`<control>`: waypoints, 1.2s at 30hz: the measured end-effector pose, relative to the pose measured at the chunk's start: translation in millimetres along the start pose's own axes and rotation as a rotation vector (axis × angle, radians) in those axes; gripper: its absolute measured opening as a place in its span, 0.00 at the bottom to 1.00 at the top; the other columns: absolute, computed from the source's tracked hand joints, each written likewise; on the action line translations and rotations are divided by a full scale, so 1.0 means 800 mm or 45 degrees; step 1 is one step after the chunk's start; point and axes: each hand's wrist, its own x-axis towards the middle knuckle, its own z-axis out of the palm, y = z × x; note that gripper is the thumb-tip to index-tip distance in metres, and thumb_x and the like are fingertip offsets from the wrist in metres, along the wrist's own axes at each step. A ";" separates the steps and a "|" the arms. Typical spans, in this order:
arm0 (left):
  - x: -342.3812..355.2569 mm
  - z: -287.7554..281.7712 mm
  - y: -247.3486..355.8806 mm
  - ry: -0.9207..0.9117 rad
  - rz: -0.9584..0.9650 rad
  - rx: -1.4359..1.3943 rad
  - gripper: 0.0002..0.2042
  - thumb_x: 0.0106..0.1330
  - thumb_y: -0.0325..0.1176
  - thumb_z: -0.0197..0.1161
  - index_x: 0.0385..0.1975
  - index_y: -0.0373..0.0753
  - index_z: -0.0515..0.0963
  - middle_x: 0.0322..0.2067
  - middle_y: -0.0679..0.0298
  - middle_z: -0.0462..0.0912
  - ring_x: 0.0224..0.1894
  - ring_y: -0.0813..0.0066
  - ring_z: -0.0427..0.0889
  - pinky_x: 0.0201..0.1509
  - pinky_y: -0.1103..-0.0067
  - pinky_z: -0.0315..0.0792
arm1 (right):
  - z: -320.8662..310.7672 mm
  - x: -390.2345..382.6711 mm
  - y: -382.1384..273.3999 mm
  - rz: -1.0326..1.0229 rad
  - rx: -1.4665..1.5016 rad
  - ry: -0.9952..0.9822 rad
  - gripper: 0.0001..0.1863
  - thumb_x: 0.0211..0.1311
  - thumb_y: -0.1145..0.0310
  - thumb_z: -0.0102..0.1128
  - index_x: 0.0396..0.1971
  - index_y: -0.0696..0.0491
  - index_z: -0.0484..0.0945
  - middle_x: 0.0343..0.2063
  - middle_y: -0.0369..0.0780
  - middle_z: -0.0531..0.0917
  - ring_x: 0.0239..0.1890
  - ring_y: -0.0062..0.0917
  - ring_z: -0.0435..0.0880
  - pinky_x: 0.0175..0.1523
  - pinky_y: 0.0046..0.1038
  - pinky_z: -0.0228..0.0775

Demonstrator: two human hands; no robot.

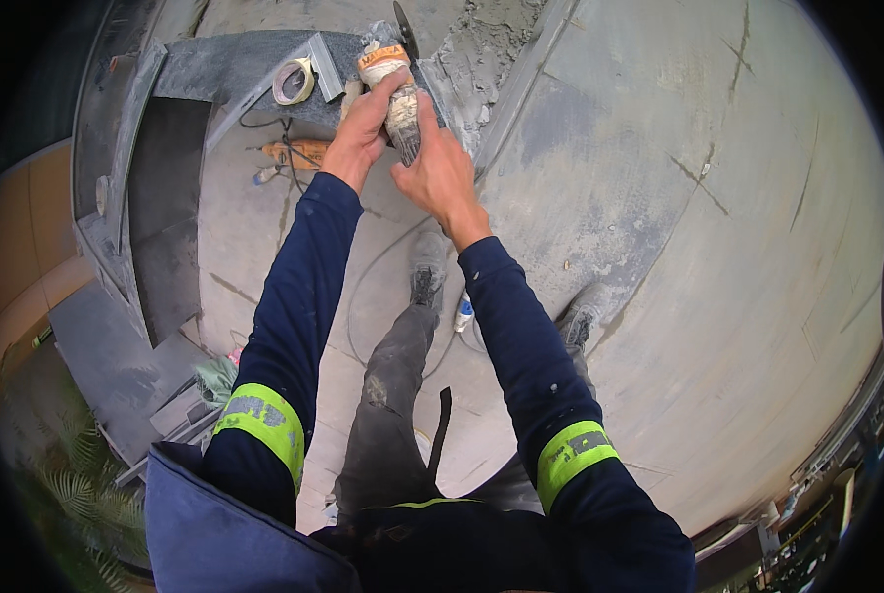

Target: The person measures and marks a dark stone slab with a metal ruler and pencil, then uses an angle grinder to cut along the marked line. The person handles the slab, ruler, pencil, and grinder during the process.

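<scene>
Both my hands hold a dusty angle grinder with an orange band, up at the top of the view. My left hand is closed on the left side of its body, just below the orange band. Around the rear of the body, my right hand is closed from the right side. The dark thin disc stands edge-on at the far end of the tool, above a grey dusty surface. Just left of the grinder, a roll of tape and a metal profile lie on a dark grey slab.
An orange power tool lies on the floor with its cable. A blue plug and a looping cord lie near my feet. Grey rubble is heaped beyond the grinder. Large grey boards extend on the right; plants stand lower left.
</scene>
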 end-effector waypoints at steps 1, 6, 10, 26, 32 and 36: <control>-0.005 0.003 0.000 -0.011 0.006 0.034 0.25 0.76 0.47 0.78 0.62 0.35 0.83 0.50 0.65 0.90 0.49 0.73 0.90 0.54 0.71 0.84 | -0.001 -0.001 0.000 -0.007 0.008 0.003 0.61 0.52 0.66 0.75 0.88 0.50 0.53 0.47 0.60 0.88 0.52 0.61 0.89 0.58 0.55 0.81; -0.024 0.014 -0.005 0.047 0.031 0.092 0.26 0.78 0.51 0.74 0.62 0.34 0.83 0.49 0.65 0.90 0.49 0.74 0.90 0.55 0.72 0.83 | -0.003 -0.012 0.004 -0.004 0.009 -0.006 0.61 0.52 0.67 0.75 0.88 0.50 0.53 0.48 0.59 0.89 0.52 0.60 0.89 0.57 0.54 0.82; -0.028 0.014 -0.012 0.042 0.019 0.106 0.27 0.78 0.53 0.74 0.61 0.33 0.83 0.49 0.64 0.90 0.49 0.74 0.90 0.55 0.73 0.83 | -0.003 -0.020 0.006 0.014 0.006 -0.007 0.61 0.53 0.67 0.74 0.88 0.49 0.53 0.49 0.58 0.89 0.53 0.59 0.89 0.58 0.54 0.82; -0.028 0.018 -0.010 0.068 0.077 0.149 0.30 0.77 0.55 0.74 0.63 0.33 0.83 0.51 0.63 0.90 0.52 0.73 0.89 0.57 0.73 0.82 | -0.008 -0.013 0.004 0.018 -0.019 -0.038 0.60 0.53 0.65 0.74 0.88 0.51 0.53 0.50 0.60 0.88 0.52 0.61 0.89 0.58 0.54 0.82; -0.035 0.018 -0.019 0.103 -0.029 0.122 0.29 0.79 0.54 0.72 0.63 0.32 0.82 0.51 0.63 0.90 0.51 0.74 0.89 0.57 0.74 0.82 | -0.012 -0.028 0.008 0.016 0.004 -0.052 0.64 0.53 0.66 0.78 0.89 0.47 0.50 0.50 0.63 0.86 0.51 0.64 0.90 0.57 0.57 0.84; -0.033 0.016 -0.026 0.096 0.021 0.098 0.30 0.78 0.53 0.73 0.64 0.32 0.82 0.51 0.62 0.90 0.51 0.74 0.89 0.58 0.73 0.82 | -0.015 -0.031 0.005 0.003 0.004 -0.034 0.63 0.53 0.66 0.77 0.89 0.49 0.51 0.49 0.62 0.87 0.50 0.63 0.90 0.57 0.56 0.83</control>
